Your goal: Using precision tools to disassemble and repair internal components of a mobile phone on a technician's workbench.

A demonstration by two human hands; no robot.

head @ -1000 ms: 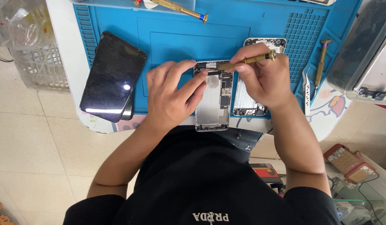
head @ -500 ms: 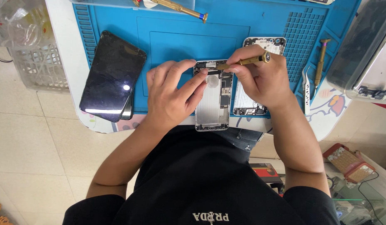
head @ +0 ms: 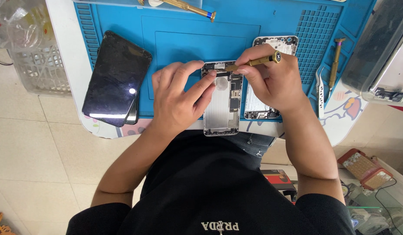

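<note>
An opened silver phone housing (head: 222, 104) lies on the blue work mat (head: 184, 39) at the table's near edge. My left hand (head: 177, 98) rests on its left side, fingers on the upper part. My right hand (head: 271, 78) grips a brass screwdriver (head: 253, 62) lying nearly level, its tip at the top of the housing. A second opened housing (head: 271, 48) lies under my right hand, mostly covered.
A black phone screen (head: 116, 78) lies on the mat's left edge over another dark phone. Another brass screwdriver (head: 186, 7) lies at the top, a third (head: 335, 61) and white tweezers (head: 320, 91) at the right. A clear basket (head: 29, 48) stands left.
My right hand has shifted slightly left with the screwdriver, its tip now over the top of the silver housing. My left hand has stayed put.
</note>
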